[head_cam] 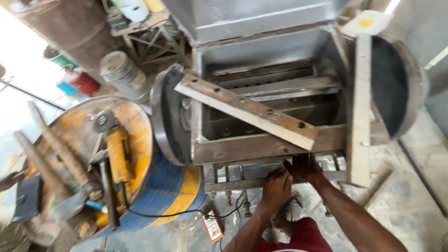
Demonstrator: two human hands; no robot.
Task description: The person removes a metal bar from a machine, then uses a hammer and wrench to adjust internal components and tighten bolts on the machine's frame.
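I am in a rough metal workshop, crouched before a heavy open steel machine (266,93) with bolted blade bars across its chamber. Left of the machine, a blue-and-yellow drum (154,186) carries my angle grinder (119,154) and hammers (56,149); behind it stand rusty barrels (70,28) and paint tins (123,72) on bare concrete.

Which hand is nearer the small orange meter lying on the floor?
Left. The left hand grips the machine's lower frame just above and right of the orange meter; the right hand is farther right, under the frame.

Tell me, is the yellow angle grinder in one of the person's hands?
No, the angle grinder lies on the drum top, away from both hands.
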